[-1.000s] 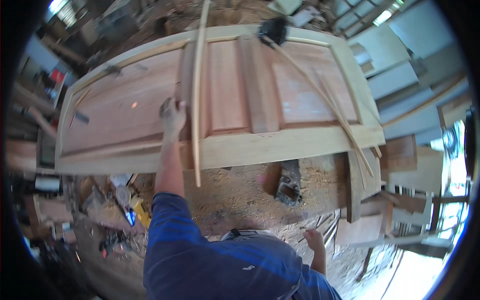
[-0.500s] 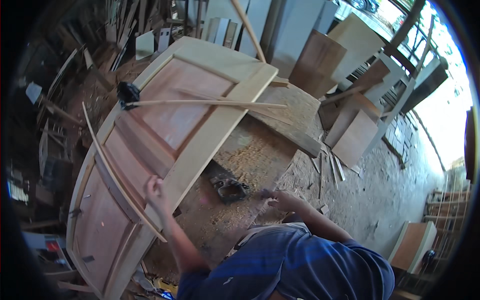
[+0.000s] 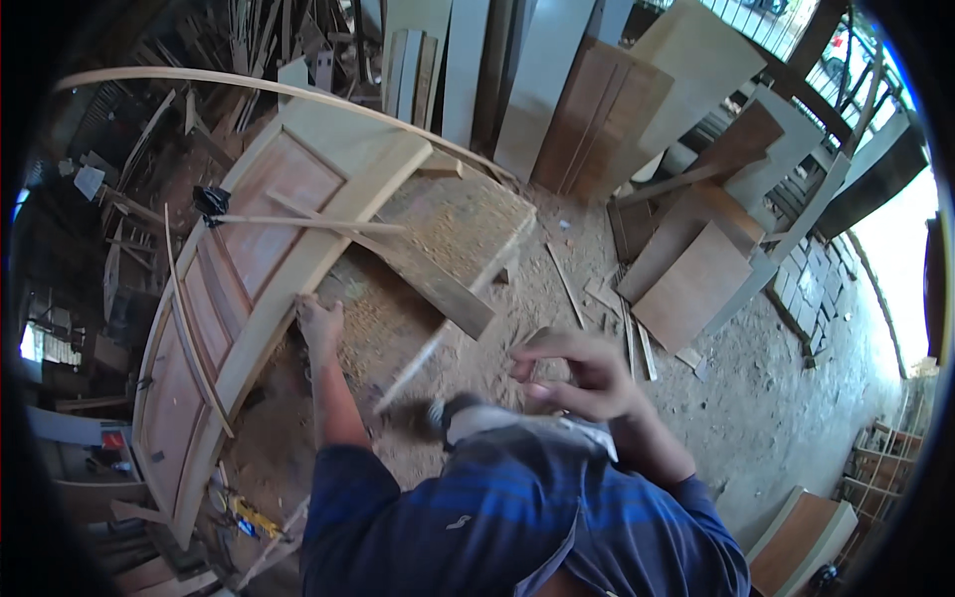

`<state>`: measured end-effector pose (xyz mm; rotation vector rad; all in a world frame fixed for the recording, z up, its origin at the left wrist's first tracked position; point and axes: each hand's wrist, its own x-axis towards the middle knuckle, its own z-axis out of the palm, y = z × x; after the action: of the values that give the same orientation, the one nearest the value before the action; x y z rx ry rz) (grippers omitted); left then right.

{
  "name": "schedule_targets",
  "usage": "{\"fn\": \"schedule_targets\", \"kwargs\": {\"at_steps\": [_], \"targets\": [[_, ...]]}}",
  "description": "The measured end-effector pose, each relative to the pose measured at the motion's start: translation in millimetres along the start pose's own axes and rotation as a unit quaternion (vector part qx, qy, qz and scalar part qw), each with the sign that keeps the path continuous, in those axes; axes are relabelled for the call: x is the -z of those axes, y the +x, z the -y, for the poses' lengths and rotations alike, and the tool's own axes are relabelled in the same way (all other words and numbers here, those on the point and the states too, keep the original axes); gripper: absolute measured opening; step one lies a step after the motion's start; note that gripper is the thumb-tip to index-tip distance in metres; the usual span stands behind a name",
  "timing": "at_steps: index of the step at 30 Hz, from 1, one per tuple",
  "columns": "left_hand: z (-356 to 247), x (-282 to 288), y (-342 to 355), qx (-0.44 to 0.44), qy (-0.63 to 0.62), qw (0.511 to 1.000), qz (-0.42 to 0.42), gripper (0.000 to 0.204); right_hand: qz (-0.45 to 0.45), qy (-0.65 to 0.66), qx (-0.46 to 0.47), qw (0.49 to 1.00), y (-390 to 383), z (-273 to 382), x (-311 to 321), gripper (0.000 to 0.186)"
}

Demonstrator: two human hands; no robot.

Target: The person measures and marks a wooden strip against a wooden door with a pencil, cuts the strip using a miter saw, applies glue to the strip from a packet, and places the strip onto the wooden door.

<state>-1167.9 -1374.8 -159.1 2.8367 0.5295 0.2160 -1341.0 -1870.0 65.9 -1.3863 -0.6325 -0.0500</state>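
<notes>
A panelled wooden door (image 3: 328, 261) lies tilted across a bench, its pale frame surrounding reddish panels. My left hand (image 3: 320, 323) is at the door's near long edge, fingers curled in. Whether it grips the edge or something small is hidden. Raised in front of my body, my right hand (image 3: 582, 373) has bent fingers held apart and nothing visible in it. A thin wooden strip (image 3: 298, 221) crosses the upper panel beside a black object (image 3: 210, 202), while a second, long strip (image 3: 184, 308) runs along the lower panels.
Sawdust covers the bench top (image 3: 458, 224), where a plank (image 3: 438, 294) juts toward me. Beyond the door stretches a long narrow strip (image 3: 298, 90). Boards (image 3: 597, 129) lean at the back. Offcuts (image 3: 637, 338) lie on the floor at right; a yellow tool (image 3: 257, 519) is at lower left.
The view has shifted, with the door now farther left. My right hand has risen from beside the bench toward me. The dark tool seen on the bench earlier no longer shows.
</notes>
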Motion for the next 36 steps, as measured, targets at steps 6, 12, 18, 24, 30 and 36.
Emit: {"fn": "schedule_targets", "kwargs": {"at_steps": [6,12,18,24,30,36], "targets": [[-142.5,31.0,-44.6,-0.010,-0.145,0.989,0.016,0.052,0.132,0.276,0.251,0.918,23.6,100.7,101.1,0.052],[-285.0,4.1,-100.5,-0.079,-0.269,0.955,-0.097,0.031,0.193,0.380,0.240,0.872,77.7,84.7,192.1,0.032],[-391.6,-36.8,-32.0,-0.106,-0.289,0.940,-0.147,0.025,0.289,0.370,0.145,0.871,178.9,55.6,303.7,0.032],[-436.2,-84.4,178.2,0.093,-0.399,0.853,-0.323,0.061,0.199,0.249,0.099,0.943,271.7,21.8,413.0,0.038],[-411.7,-73.2,284.9,0.134,-0.457,0.783,-0.401,0.067,0.077,0.219,-0.142,0.962,298.1,-87.8,508.8,0.042],[-488.1,-32.4,310.9,0.098,-0.609,0.706,-0.347,0.044,0.138,-0.074,-0.208,0.966,427.3,-195.5,551.3,0.031]]}}
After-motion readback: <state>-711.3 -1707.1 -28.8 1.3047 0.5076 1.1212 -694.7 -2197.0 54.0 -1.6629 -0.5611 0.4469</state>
